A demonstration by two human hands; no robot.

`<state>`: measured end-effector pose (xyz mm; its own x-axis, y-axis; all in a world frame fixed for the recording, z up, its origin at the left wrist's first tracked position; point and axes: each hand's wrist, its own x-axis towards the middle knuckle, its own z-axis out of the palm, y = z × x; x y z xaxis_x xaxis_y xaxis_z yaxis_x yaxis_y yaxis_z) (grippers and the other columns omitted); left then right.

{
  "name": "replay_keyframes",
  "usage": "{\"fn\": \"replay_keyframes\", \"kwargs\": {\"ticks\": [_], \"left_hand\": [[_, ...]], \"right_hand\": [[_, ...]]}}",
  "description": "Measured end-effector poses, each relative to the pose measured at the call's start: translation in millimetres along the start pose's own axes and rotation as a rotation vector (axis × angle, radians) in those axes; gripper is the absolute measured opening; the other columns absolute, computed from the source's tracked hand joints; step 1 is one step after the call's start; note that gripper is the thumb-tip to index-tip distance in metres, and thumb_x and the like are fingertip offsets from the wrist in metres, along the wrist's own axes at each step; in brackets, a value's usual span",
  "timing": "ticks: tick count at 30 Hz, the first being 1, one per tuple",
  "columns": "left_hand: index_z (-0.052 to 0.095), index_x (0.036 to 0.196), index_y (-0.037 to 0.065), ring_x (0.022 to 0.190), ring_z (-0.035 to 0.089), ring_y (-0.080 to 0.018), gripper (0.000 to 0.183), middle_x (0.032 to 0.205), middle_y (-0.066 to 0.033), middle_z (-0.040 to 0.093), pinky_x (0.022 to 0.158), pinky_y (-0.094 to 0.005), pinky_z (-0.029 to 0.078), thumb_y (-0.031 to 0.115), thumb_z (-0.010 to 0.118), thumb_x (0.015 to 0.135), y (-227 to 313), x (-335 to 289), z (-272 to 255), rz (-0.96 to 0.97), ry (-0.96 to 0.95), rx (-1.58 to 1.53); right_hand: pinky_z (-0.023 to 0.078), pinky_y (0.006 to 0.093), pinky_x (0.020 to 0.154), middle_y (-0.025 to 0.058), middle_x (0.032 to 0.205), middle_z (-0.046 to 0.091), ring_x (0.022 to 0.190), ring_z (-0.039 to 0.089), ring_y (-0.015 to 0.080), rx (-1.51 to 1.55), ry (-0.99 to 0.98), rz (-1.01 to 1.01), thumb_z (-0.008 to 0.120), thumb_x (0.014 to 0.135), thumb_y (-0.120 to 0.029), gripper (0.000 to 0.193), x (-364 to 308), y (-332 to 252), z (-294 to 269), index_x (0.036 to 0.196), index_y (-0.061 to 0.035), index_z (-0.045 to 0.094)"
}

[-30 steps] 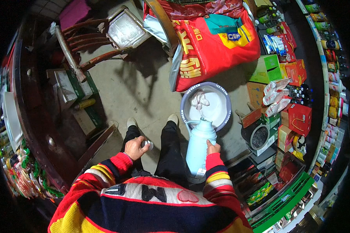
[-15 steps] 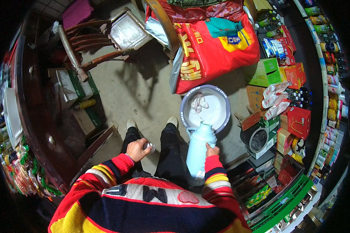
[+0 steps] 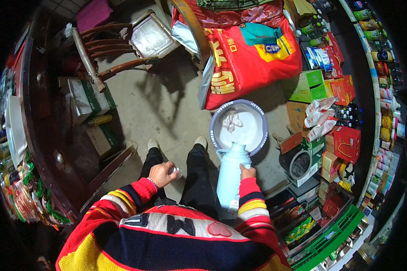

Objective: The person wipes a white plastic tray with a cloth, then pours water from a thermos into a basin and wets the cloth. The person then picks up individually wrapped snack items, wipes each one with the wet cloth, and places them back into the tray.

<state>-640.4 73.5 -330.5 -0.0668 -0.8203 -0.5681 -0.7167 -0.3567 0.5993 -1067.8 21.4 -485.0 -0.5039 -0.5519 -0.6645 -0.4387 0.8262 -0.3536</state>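
Note:
My right hand (image 3: 247, 172) is closed at the right side of a pale blue thermos flask (image 3: 234, 178), gripping it, most likely by a handle that the fingers hide. The flask's mouth lies over the near rim of a white basin (image 3: 213, 135) with a purple-blue edge. Inside the basin rests a crumpled whitish cloth (image 3: 232, 121); whether the white around it is liquid or the bottom, I cannot tell. Over my left thigh, my left hand (image 3: 162, 175) pinches a small round whitish-grey cap (image 3: 175, 172).
Beyond the basin, a big red bag (image 3: 253, 63) sits on a wooden chair. Another wooden chair (image 3: 99, 74) lies at the far left near cardboard boxes (image 3: 83, 101). To the right stand a green box (image 3: 308, 86), a black cylinder (image 3: 300, 163), crates and shelves of packaged goods.
The cap in my left hand has turned slightly and shows a darker face. My right hand and the flask keep nearly the same place by the basin.

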Motion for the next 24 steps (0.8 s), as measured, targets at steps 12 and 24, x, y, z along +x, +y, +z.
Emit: {"fn": "replay_keyframes", "kwargs": {"ticks": [12,24], "left_hand": [[0.065,0.099,0.004,0.074,0.068,-0.0365,0.041,0.079,-0.0198,0.068,0.067,-0.0448,0.054,0.042,0.063,0.085,0.7,-1.3,-0.1,0.004,0.012,-0.008],[0.066,0.099,0.004,0.075,0.068,-0.0354,0.038,0.08,-0.0183,0.069,0.067,-0.0437,0.054,0.039,0.065,0.084,3.5,10.6,2.8,0.066,0.013,-0.012]], "right_hand": [[0.05,0.0456,0.085,0.0356,0.097,0.066,0.095,0.066,0.0448,-0.064,-0.004,0.127,0.081,0.074,-0.031,0.055,-2.9,-25.9,-9.0,0.095,0.0173,0.065],[0.043,0.0423,0.048,0.0136,0.057,0.056,0.046,0.052,0.0255,0.078,-0.071,0.14,0.078,0.08,-0.032,0.043,-37.0,-28.4,-30.7,0.075,0.0069,0.06]]}}
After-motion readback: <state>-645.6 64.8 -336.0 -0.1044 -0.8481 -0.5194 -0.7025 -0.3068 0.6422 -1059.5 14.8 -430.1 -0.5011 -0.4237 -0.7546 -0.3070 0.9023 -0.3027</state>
